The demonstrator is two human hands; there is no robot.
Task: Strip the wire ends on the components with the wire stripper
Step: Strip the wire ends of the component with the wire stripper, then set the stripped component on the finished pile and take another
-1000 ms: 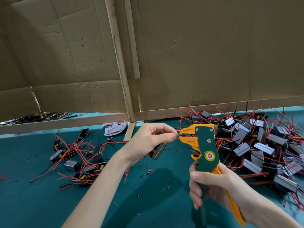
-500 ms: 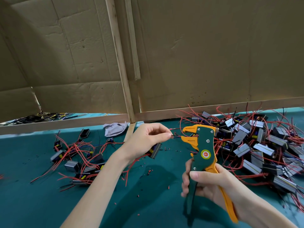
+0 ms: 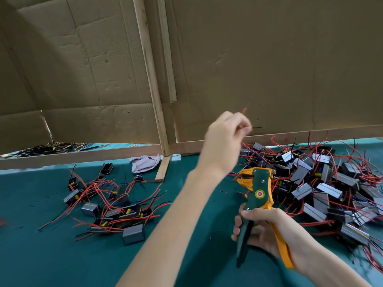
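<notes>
My left hand is raised above the table and blurred, its fingers curled and pinching a thin red wire whose tip pokes up past the knuckles. Whatever component hangs on that wire is hidden behind the hand. The green and orange wire stripper stands upright below and to the right, its jaws pointing left with nothing in them. My right hand grips its handles. A big heap of grey components with red wires lies at the right, and a smaller group at the left.
The work surface is a teal mat dotted with insulation scraps. A wooden rail and cardboard wall close off the back. A crumpled cloth lies by a wooden post. Loose black and yellow wires sit behind the rail.
My left hand has pulled the wire out of the stripper jaws and swung up and to the right. The stripper has tilted a little and dropped lower.
</notes>
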